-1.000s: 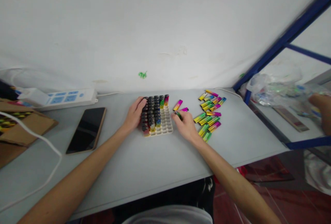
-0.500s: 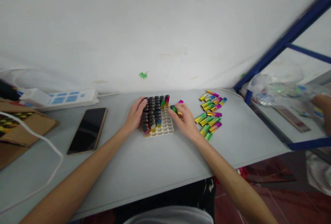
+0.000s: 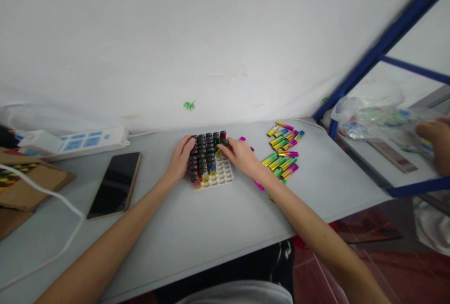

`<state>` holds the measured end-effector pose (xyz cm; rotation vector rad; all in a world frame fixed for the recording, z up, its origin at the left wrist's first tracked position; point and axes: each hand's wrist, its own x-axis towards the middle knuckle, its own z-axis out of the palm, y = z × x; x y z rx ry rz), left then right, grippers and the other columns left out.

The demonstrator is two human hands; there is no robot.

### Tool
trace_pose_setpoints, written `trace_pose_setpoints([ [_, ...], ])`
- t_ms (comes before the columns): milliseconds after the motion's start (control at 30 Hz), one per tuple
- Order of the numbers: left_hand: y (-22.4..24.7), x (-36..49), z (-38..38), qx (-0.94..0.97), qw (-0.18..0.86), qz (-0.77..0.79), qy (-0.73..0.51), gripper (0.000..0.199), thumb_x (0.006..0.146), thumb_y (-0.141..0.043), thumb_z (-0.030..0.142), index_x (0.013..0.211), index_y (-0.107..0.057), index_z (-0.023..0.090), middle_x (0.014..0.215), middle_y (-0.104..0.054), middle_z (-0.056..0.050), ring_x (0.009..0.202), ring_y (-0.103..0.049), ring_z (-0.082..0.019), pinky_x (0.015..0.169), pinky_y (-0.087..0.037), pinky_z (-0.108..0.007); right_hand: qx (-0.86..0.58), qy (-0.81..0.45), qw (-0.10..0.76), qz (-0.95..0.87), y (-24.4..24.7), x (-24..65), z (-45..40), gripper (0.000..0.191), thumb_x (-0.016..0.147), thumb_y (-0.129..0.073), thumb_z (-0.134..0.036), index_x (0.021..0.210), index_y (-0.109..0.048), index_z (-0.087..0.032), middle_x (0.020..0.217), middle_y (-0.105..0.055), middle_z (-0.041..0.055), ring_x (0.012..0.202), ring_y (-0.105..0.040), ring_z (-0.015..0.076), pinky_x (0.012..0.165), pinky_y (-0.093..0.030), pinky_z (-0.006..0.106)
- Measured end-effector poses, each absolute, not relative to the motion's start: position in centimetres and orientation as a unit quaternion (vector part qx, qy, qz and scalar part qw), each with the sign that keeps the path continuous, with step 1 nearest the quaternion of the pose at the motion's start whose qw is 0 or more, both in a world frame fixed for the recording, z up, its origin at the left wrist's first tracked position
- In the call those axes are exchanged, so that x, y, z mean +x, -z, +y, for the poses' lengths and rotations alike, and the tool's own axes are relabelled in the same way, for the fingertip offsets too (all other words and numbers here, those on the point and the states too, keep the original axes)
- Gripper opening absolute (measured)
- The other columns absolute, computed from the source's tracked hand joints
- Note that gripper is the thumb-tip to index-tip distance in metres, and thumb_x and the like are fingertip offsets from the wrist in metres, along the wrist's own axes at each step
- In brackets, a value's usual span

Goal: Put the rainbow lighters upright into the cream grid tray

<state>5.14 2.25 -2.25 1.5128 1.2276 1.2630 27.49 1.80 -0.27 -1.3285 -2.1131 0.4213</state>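
Note:
A white tray with rows of holes (image 3: 225,176) stands on the table, its left part filled with upright lighters (image 3: 203,154) with black tops and coloured bodies. My left hand (image 3: 180,156) is wrapped around the left side of the filled tray, the thumb over the top of a corner lighter. Pinched between thumb and fingers of my right hand (image 3: 241,155) is a green lighter (image 3: 225,143), tilted over the back right holes; its lower end is partly hidden. Just right of that hand lie several shiny rainbow-coloured metallic sleeves (image 3: 280,161).
On the left are a phone (image 3: 115,184), a white power strip (image 3: 89,142), a cardboard box (image 3: 42,180) and a white cable (image 3: 72,236). A blue metal frame (image 3: 367,63) borders the right, with plastic bags (image 3: 372,119) and another person's hand (image 3: 438,137) beyond it.
My right hand has moved left with the green lighter, from beside the tray to over its back right holes. My left hand keeps its hold. The view has shifted slightly.

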Motion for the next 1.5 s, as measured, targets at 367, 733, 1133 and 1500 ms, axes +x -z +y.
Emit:
trace_pose_setpoints([
  [367, 2.6, 5.1, 2.4, 0.604, 0.4, 0.482, -0.493, 0.034, 0.098, -0.053, 0.053, 0.101, -0.065, 0.021, 0.095, -0.066, -0.002, 0.091, -0.058, -0.021, 0.08, -0.048, -0.029, -0.514, -0.05, 0.142, -0.844, -0.7, 26.4, 2.3, 0.026, 0.111, -0.045, -0.035, 0.112, -0.058, -0.012, 0.109, -0.069, 0.0154, 0.098, -0.068, 0.0249, 0.086, -0.052, 0.036],
  [733, 2.7, 5.0, 2.5, 0.606, 0.399, 0.485, -0.488, 0.035, 0.099, -0.052, 0.053, 0.101, -0.065, 0.021, 0.095, -0.065, -0.002, 0.09, -0.058, -0.021, 0.079, -0.048, -0.029, -0.485, -0.069, 0.05, -0.87, -2.7, 26.6, 2.2, 0.026, 0.11, -0.049, -0.028, 0.123, -0.059, -0.008, 0.118, -0.072, 0.0198, 0.109, -0.071, 0.0277, 0.094, -0.054, 0.037],
  [1133, 2.3, 4.9, 2.4, 0.607, 0.393, 0.495, -0.482, 0.037, 0.098, -0.052, 0.053, 0.107, -0.068, 0.021, 0.096, -0.067, -0.002, 0.092, -0.058, -0.021, 0.083, -0.046, -0.03, -0.513, -0.073, 0.095, -0.85, -2.3, 29.2, -1.1, 0.023, 0.109, -0.048, -0.026, 0.122, -0.064, -0.016, 0.111, -0.071, 0.0133, 0.098, -0.069, 0.0234, 0.088, -0.053, 0.034],
  [1500, 2.5, 5.0, 2.3, 0.603, 0.401, 0.488, -0.488, 0.034, 0.098, -0.053, 0.054, 0.097, -0.064, 0.022, 0.09, -0.062, -0.001, 0.087, -0.056, -0.02, 0.075, -0.045, -0.029, -0.515, -0.144, 0.123, -0.836, -1.9, 42.7, -1.5, 0.02, 0.095, -0.065, -0.017, 0.111, -0.077, -0.018, 0.114, -0.073, 0.0132, 0.105, -0.069, 0.0265, 0.096, -0.053, 0.04],
])
